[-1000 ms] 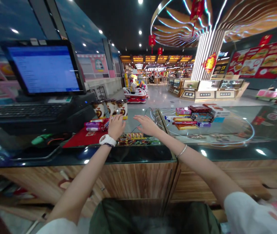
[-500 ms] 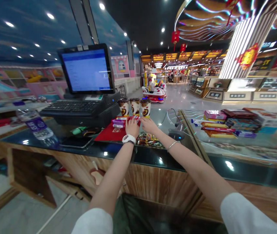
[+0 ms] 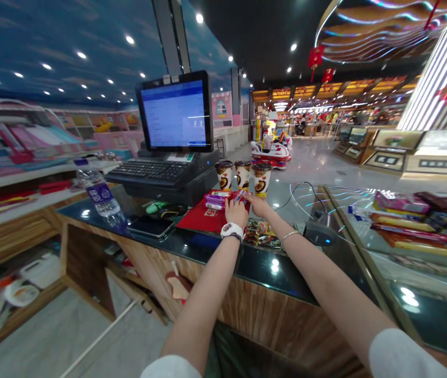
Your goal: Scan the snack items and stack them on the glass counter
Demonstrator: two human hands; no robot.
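On the dark glossy counter, my left hand (image 3: 236, 211), with a white watch at the wrist, rests over the right part of a red mat (image 3: 200, 218). My right hand (image 3: 258, 205) is close beside it, farther right. Between the fingertips lie small red and purple wrapped snacks (image 3: 240, 196); whether either hand grips one is too small to tell. Purple packs (image 3: 214, 201) sit just left of my left hand. Three patterned cups with dark lids (image 3: 243, 176) stand in a row behind the hands. Small wrapped items (image 3: 261, 232) lie below my right hand.
A monitor (image 3: 177, 113) and keyboard (image 3: 148, 170) stand at the left, with a phone (image 3: 151, 226) and a water bottle (image 3: 99, 191) nearer. A black device (image 3: 320, 232) with a cable is on the right, before more snack boxes (image 3: 402, 202).
The view has turned left, so the counter and its objects appear farther right. Both hands remain close together at the red mat, behind the small wrapped items.
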